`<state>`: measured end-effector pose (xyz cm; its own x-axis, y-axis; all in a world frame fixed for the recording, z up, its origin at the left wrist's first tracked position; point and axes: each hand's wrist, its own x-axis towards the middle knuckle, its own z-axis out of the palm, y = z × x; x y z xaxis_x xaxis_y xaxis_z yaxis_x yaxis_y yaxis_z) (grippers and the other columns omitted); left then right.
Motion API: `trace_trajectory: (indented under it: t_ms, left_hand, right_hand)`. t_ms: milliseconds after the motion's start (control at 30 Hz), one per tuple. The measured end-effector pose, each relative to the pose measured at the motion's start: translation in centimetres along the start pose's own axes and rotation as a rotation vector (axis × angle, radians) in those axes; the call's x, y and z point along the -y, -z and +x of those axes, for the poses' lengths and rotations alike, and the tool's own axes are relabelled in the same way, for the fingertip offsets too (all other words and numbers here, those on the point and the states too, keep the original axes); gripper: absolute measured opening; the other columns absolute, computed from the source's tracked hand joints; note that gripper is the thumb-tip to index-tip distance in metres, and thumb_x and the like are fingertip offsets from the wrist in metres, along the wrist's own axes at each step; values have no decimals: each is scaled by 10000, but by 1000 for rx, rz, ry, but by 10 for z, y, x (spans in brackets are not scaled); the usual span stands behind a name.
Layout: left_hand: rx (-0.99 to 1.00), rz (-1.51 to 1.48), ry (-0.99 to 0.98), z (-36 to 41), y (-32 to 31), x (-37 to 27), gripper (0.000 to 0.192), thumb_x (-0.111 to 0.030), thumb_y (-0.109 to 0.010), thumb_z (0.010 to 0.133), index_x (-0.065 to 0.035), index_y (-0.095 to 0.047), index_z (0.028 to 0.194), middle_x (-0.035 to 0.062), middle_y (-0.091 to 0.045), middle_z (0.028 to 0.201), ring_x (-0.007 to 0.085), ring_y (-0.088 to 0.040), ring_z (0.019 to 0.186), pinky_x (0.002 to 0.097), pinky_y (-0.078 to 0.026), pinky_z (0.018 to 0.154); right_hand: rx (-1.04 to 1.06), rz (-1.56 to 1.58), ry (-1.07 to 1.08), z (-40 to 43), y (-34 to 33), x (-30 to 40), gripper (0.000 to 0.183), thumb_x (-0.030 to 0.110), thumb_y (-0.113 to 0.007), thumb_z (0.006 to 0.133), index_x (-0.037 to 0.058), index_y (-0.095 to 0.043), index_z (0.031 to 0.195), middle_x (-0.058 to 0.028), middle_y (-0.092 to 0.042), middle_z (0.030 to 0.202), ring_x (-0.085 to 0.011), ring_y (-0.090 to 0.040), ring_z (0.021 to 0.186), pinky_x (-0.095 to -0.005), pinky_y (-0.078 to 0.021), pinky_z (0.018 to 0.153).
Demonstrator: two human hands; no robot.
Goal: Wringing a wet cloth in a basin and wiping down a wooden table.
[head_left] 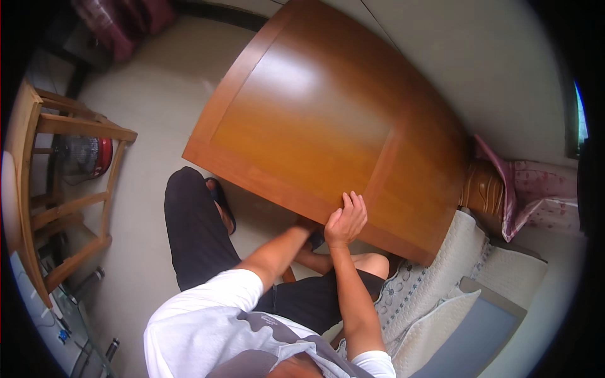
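Note:
In front of me a large varnished wooden panel (pixel 302 141) slants across the view, its near edge just above my knees. My right hand (pixel 346 226) lies on its surface by that edge, fingers extended and pointing away from me, grasping nothing. My left forearm reaches beneath the same edge. Most of my left hand (pixel 306 225) is hidden under the panel, so its grip does not show. Below the edge are my bent legs in black shorts (pixel 198 231), with a dark slipper (pixel 222 203) on one foot.
On the left stands a wooden frame (pixel 75 125) with a red-and-clear appliance (pixel 90 156) behind it. Quilted pads (pixel 425 274) and a grey framed board (pixel 472 330) are at my right. Pink cloth (pixel 529 189) lies beyond the panel's right end. A wall (pixel 482 61) rises behind.

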<state>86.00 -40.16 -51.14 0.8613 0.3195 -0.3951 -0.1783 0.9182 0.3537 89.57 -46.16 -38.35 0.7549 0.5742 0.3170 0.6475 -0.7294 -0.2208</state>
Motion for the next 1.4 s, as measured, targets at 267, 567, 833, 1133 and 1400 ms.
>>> trace_trajectory:
  t_ms: [267, 567, 833, 1133, 1400]
  left_hand:
    - [11, -122, 9, -23, -32, 34, 547, -511, -432, 885, -123, -451, 1270, 54, -549, 1206, 260, -492, 1139, 403, -398, 985]
    - [-294, -502, -305, -26, 70, -149, 539, -555, -401, 883, -165, -482, 1247, 47, -533, 1218, 270, -478, 1158, 477, -408, 959]
    - [-685, -548, -104, -47, 13, -120, 362, -337, -373, 914, -123, -545, 1150, 79, -605, 1122, 287, -556, 1052, 475, -435, 934]
    - [-247, -535, 500, -71, -43, 53, 351, -138, -324, 930, 25, -486, 1195, 193, -526, 1214, 291, -504, 1134, 416, -389, 1006]
    - [-320, -589, 316, -59, 0, -4, 329, -140, -372, 883, 8, -506, 1145, 176, -543, 1186, 319, -522, 1104, 504, -391, 985]
  right_hand:
    - [-27, -12, 10, -2, -1, -1, 421, 93, -523, 728, 70, -548, 1148, -114, -503, 1212, -322, -448, 1167, -459, -322, 991]
    - [-46, 11, -4, 5, 0, 1, 407, 85, -549, 725, 76, -551, 1132, -100, -509, 1206, -308, -438, 1178, -442, -320, 998]
    - [-51, 0, -25, 1, -3, -3, 393, 90, -533, 743, 80, -546, 1136, -98, -505, 1211, -302, -429, 1190, -442, -310, 1005]
    - [-51, -22, -6, 0, -3, -2, 394, 111, -535, 743, 86, -547, 1136, -96, -509, 1201, -300, -436, 1184, -443, -319, 1002]
    - [-70, -5, 1, 0, -4, -5, 393, 100, -542, 735, 86, -555, 1128, -91, -513, 1200, -298, -443, 1178, -441, -326, 994]
